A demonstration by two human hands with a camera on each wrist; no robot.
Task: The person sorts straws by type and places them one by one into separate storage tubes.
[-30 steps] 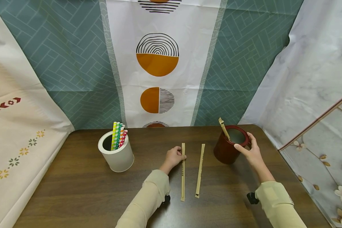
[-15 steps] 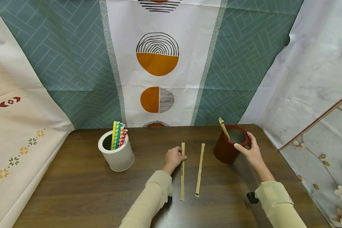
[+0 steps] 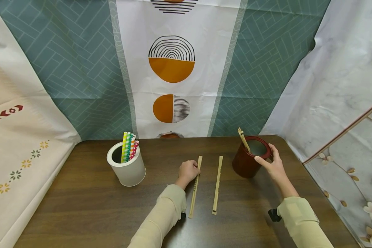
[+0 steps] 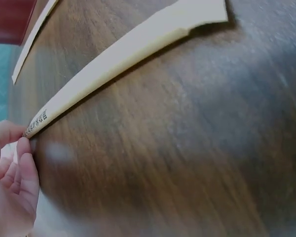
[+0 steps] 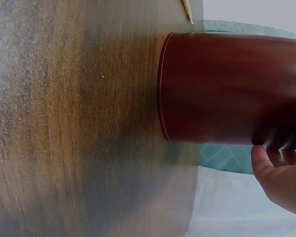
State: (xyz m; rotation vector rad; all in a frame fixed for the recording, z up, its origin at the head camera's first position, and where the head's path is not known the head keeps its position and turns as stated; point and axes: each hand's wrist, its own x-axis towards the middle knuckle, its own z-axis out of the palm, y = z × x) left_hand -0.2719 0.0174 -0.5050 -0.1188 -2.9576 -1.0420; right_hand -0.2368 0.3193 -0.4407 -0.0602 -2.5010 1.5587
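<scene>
My left hand (image 3: 188, 171) pinches a paper-wrapped straw (image 3: 194, 196) between thumb and fingers, near its far end. In the left wrist view this straw (image 4: 103, 66) runs away from the fingertips, slanting close over the tabletop, with a flat crimped end and dark print near the pinch. A second wrapped straw (image 3: 217, 186) lies on the table to its right. At the right, my right hand (image 3: 274, 168) holds the upper side of a dark red canister (image 3: 247, 163), thumb at the rim. Another wrapped straw (image 3: 244, 140) leans inside that canister and sticks out over its rim.
A white canister (image 3: 128, 172) at the left holds several patterned paper straws (image 3: 130, 148). Everything stands on a dark wooden table (image 3: 90, 203). A patterned cloth backdrop (image 3: 90, 69) hangs behind the table's far edge, with pale cloths at both sides.
The pinched straw has turned at the left hand: its near end has swung left, so it now slants. The right hand and dark red canister stay in place.
</scene>
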